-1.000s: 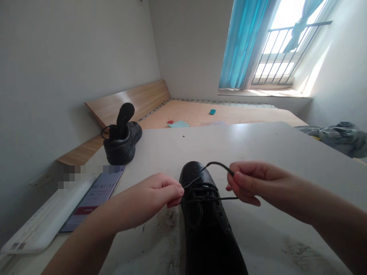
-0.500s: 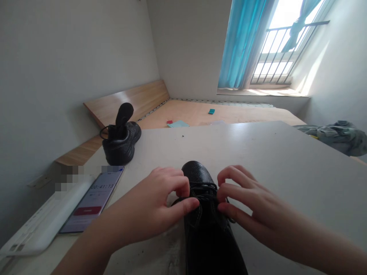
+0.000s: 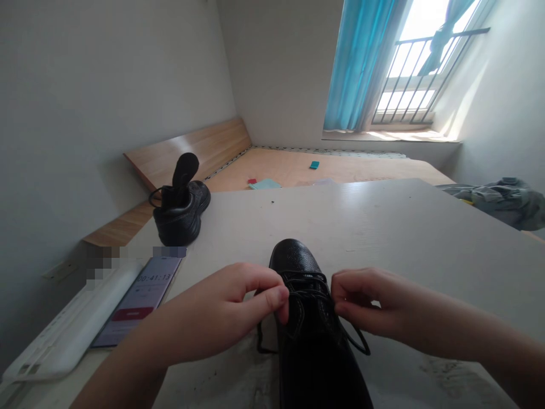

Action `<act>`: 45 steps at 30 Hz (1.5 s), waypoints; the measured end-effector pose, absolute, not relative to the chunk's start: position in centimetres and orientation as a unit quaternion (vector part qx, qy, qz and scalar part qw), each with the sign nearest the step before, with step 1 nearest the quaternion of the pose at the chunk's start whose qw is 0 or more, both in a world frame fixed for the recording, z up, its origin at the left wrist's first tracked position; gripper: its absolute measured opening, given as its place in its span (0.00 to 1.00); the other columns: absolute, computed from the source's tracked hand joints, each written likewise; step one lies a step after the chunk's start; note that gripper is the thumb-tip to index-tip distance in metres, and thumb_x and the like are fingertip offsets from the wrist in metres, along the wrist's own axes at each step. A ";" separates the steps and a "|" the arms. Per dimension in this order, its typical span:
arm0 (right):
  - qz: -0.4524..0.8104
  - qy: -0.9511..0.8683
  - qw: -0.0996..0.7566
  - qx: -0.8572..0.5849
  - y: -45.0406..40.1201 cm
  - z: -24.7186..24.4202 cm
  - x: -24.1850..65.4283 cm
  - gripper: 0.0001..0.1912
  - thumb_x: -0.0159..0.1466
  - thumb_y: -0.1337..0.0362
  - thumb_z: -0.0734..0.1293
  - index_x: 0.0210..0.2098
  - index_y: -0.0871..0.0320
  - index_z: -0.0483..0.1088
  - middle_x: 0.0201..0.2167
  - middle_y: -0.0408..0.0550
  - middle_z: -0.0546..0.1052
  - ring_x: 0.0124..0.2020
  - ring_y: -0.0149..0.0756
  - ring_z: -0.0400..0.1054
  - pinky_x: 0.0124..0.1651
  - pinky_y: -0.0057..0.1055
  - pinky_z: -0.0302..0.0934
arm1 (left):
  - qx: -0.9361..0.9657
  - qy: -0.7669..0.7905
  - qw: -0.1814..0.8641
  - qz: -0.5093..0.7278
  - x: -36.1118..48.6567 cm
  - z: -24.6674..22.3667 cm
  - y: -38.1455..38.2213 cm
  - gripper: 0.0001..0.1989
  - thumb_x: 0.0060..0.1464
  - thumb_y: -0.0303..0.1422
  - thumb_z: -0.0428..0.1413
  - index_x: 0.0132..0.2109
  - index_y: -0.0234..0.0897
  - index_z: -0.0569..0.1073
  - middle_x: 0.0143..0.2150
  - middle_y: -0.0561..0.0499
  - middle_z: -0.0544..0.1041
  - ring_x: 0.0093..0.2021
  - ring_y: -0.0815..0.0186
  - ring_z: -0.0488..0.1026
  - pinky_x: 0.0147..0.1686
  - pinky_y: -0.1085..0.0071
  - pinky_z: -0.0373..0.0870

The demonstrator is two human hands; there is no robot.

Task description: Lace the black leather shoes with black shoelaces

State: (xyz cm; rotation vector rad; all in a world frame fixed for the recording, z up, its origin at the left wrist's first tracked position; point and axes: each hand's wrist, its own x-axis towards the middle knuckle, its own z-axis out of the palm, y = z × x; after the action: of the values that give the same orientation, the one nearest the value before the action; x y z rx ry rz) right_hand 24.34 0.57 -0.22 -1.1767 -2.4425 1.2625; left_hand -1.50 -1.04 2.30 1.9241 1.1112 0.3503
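Note:
A black leather shoe lies on the pale table, its toe pointing away from me. Black shoelaces cross its front, and loose lengths hang down on both sides. My left hand is closed in a pinch on the lace at the shoe's left edge. At the right edge, my right hand pinches the lace with thumb and fingers together; a lace end trails below it. The exact grip points are partly hidden by the fingers.
Another black shoe with its tongue raised stands at the back left. A phone showing a timer lies beside a white plastic object on the table. Beyond are a wooden bed board, crumpled cloth and a blue curtain.
My right hand's fingers have gone from spread to pinched together and moved slightly right. My left fingers have also closed. The loose lace ends now show on both sides of the shoe.

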 end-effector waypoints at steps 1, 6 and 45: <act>0.429 -0.808 0.063 -0.398 0.5 -0.3 24.4 0.14 0.68 0.57 0.62 0.28 0.55 0.62 0.24 0.40 0.65 0.25 0.29 0.57 0.26 0.26 0.53 | 0.756 0.446 0.458 0.141 -1.5 2.3 -1.1 0.19 0.65 0.41 0.47 0.32 0.39 0.75 0.31 0.53 0.74 0.34 0.65 0.69 0.35 0.72 0.62; 0.364 -0.845 0.071 -0.386 -0.6 0.3 23.9 0.08 0.64 0.67 0.62 0.27 0.56 0.65 0.25 0.41 0.68 0.26 0.28 0.59 0.29 0.26 0.54 | 0.718 0.432 0.515 0.179 -1.4 1.9 -0.9 0.17 0.64 0.43 0.49 0.38 0.40 0.80 0.34 0.54 0.74 0.37 0.66 0.69 0.39 0.73 0.64; 0.463 -0.635 0.426 -0.449 -1.5 -1.2 19.4 0.07 0.58 0.59 0.68 0.29 0.56 0.72 0.27 0.42 0.71 0.29 0.31 0.63 0.33 0.29 0.59 | 0.609 0.529 0.478 0.348 1.5 0.5 -1.2 0.07 0.51 0.36 0.62 0.35 0.38 0.79 0.30 0.54 0.78 0.34 0.67 0.73 0.36 0.73 0.67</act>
State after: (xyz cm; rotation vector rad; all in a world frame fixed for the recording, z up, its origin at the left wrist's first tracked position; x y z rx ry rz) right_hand 19.43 -1.50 -1.22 -1.1227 -1.5871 1.1574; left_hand 1.46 -1.22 0.52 1.4876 1.2924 0.8494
